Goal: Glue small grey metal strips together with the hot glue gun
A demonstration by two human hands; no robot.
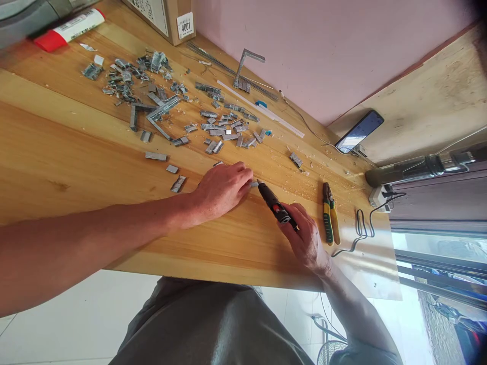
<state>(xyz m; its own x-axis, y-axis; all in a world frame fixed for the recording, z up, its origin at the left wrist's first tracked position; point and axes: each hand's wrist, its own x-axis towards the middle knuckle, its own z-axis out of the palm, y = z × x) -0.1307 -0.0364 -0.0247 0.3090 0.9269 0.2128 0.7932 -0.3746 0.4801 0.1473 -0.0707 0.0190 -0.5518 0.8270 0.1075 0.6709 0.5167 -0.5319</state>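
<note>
My right hand [302, 235] grips a black glue gun [274, 203] by its handle, its nozzle pointing away from me and to the left. The nozzle tip is at a small grey metal strip [254, 184], which looks like a strip of staples; whether they touch I cannot tell. My left hand [226, 188] rests low over the wooden table, with thumb and fingers pinched on the strip's left end. Beyond it lie several loose grey strips [218, 133]. A few more, such as a strip [178, 183], lie left of my left hand.
Pliers [330, 215] with green and yellow handles lie right of my right hand, near a dark cable [359, 233]. A heap of grey pieces [125, 78], thin rods [228, 68] and a cardboard box [175, 20] are farther back. A phone [359, 133] leans by the wall.
</note>
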